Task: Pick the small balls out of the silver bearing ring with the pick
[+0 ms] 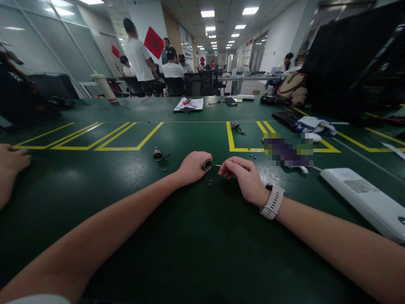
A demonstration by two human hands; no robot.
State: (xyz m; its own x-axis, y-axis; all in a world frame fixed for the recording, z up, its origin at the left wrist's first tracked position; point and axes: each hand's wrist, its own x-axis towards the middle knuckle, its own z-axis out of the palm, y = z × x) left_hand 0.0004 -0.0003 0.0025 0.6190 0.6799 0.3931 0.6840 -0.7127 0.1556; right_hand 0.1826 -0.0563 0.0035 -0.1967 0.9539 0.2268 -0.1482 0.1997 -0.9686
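My left hand [192,167] is closed around a small dark cylindrical metal part [206,165], its open end facing right. My right hand [243,177], with a white watch on the wrist, pinches a thin metal tool [216,165] whose tip points into that part. Both hands rest on the green table [196,236]. Several tiny dark screws or washers [210,183] lie on the mat just below and around the hands. A second, similar cylindrical part [157,154] stands to the left of my left hand, apart from it.
Another person's hand [9,169] rests at the table's left edge. A white flat device [367,198] lies at the right, a small metal part [236,125] and a clipboard with papers [189,104] farther back. Yellow lines mark the mat. People sit and stand beyond.
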